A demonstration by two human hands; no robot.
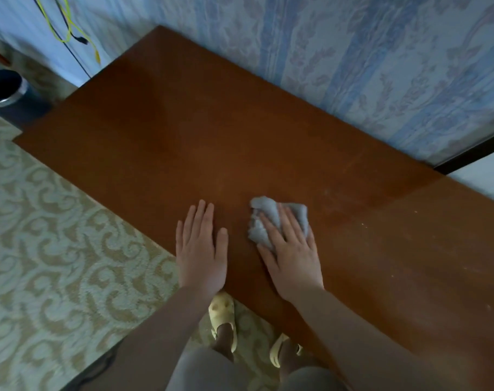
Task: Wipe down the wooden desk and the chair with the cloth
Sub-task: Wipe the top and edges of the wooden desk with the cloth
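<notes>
Grey cloth (pixel 271 221) under flat, slightly spread right-hand fingers (pixel 285 224) on desk (pixel 183 131).

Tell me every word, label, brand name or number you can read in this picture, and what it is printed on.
None: no readable text shows anywhere in this view.
The wooden desk is bare wood with no label.
The cloth under the right hand has no visible tag or print.
The wallpaper and carpet carry only patterns.
The bin shows no marking.

both hands rest on the desk (pixel 212 142), cloth (pixel 271 221) under the right hand (pixel 292 249), left hand (pixel 202 249) beside it.
</notes>
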